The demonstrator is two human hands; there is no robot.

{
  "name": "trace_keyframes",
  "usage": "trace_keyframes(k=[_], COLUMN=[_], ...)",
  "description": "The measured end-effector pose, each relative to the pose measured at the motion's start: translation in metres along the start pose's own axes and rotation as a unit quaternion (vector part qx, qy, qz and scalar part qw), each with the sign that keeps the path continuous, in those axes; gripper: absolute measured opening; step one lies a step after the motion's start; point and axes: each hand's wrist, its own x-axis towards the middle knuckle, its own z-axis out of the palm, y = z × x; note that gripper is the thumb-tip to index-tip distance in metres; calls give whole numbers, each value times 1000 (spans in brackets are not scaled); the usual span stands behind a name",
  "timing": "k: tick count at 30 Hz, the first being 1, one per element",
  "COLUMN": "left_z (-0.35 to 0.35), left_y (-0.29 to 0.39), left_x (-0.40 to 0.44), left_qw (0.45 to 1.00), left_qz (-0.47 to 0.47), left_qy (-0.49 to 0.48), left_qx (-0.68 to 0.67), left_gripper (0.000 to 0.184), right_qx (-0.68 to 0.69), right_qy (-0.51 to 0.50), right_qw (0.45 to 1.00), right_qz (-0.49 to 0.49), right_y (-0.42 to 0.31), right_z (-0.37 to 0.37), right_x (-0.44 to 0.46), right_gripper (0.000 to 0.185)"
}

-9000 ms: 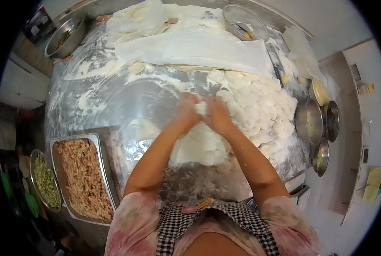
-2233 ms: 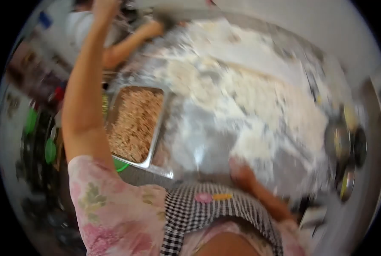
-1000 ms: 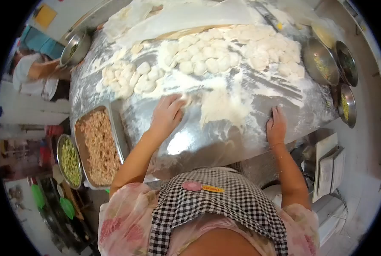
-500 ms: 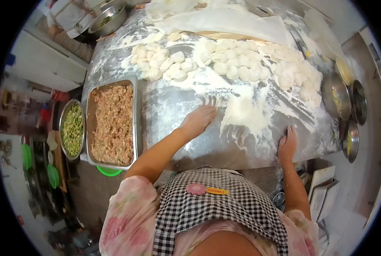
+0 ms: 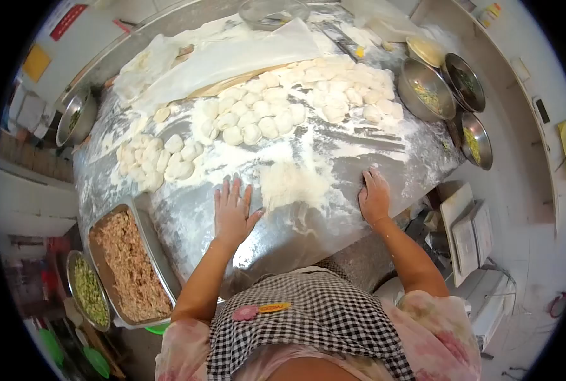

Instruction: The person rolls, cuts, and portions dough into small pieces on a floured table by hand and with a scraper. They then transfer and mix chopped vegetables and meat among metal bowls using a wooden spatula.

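My left hand (image 5: 233, 213) lies palm down on the metal table (image 5: 188, 209), its fingers spread and dusted with flour. It is open and holds nothing. My right hand (image 5: 374, 195) rests on the table farther right, floury at the fingertips, open, with no object seen in it. Between the two hands is a patch of loose flour (image 5: 296, 184). Beyond them sit clusters of small round dough pieces: a left cluster (image 5: 153, 159), a middle cluster (image 5: 254, 117) and a right cluster (image 5: 353, 92).
A deep steel pan of minced filling (image 5: 131, 267) stands on the left, next to a bowl of chopped greens (image 5: 89, 292). Several steel bowls (image 5: 426, 92) line the right side. A pale cloth (image 5: 232, 60) lies behind the dough. Trays (image 5: 467, 235) stand below the table's right edge.
The camera view has turned to the right. My left hand's fingers now point away from me and are spread wider. My right hand remains on the table to the right of the flour.
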Motion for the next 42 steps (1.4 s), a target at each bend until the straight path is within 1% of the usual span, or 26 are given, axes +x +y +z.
trace_keyframes(k=[3,4,7,10,12,13,14,17,20,23,24,25,26,27,28,29,30,32,33,34,35,36,37,38,41,42], left_z=[30,33,37,19,-14,-22,-21,-11,-11,23,48,76,53,28,-15,-58,-67,-42,-30,10,28,29,30,27,20,21], left_y=[-8,-10,-22,-25,-1,8,8,10,11,-1,-21,-55,-56,-57,-43,-29,-23,-33,-38,-59,-71,-75,-76,-72,-64,-65], left_x=[10,11,-15,-28,-11,-1,7,18,29,25,17,4,10,16,27,38,39,37,36,22,5,4,9,9,10,12], left_qw=[997,992,971,966,980,983,971,988,977,987,957,868,833,792,852,895,937,961,969,968,966,965,964,962,957,956], left_qz=[33,8,35,34,2,-15,-13,3,-24,-47,-127,-198,-258,-315,-324,-338,-301,-249,-225,-217,-215,-229,-237,-239,-248,-253], left_qy=[21,-53,-70,-143,-157,-164,-222,-114,-210,-153,-113,-64,-41,-11,-5,-3,1,47,71,102,127,115,108,118,133,132], left_qx=[-73,-117,-228,-214,-122,-76,-84,-101,-27,-7,-236,-451,-488,-524,-411,-291,-179,-108,-70,-67,-60,-58,-56,-64,-73,-75], left_gripper=[38,34,31,43,57,64,82,76,78,68,64,61,55,51,46,41,38,34,32,32,31,31,30,29,29,29], right_qx=[-1,-2,0,14,19,18,18,8,-8,-7,0,8,15,58,100,142,162,202,195,194,180,200,189,288,334,320], right_qy=[0,-2,8,-13,-34,-40,-46,-32,-35,-52,-50,-49,-49,-50,-52,-55,-47,-33,-36,-54,-50,-14,-85,-83,-102,-53], right_qw=[1000,1000,1000,1000,999,999,998,999,999,999,999,999,999,997,994,988,985,975,977,976,977,967,972,946,919,902], right_qz=[4,6,-1,15,29,32,33,21,4,15,14,14,16,10,3,-4,-34,-91,-83,-77,-99,-159,-113,-127,-183,-284], right_y=[-4,-3,-2,-4,-5,-4,-4,-6,-1,2,3,2,0,-2,-5,-5,-4,-5,-10,-20,-26,-26,-55,-75,-103,-112], right_z=[-7,-5,-3,-3,-3,-3,-2,-4,1,2,0,-2,-4,-7,-10,-10,-4,13,19,24,33,49,37,31,58,65], right_x=[2,2,3,3,1,1,2,5,3,3,4,4,6,13,25,38,55,102,129,152,177,197,214,223,231,229], right_gripper=[41,41,41,43,44,45,45,43,44,46,45,44,43,42,40,38,36,31,29,27,25,23,28,24,21,21])
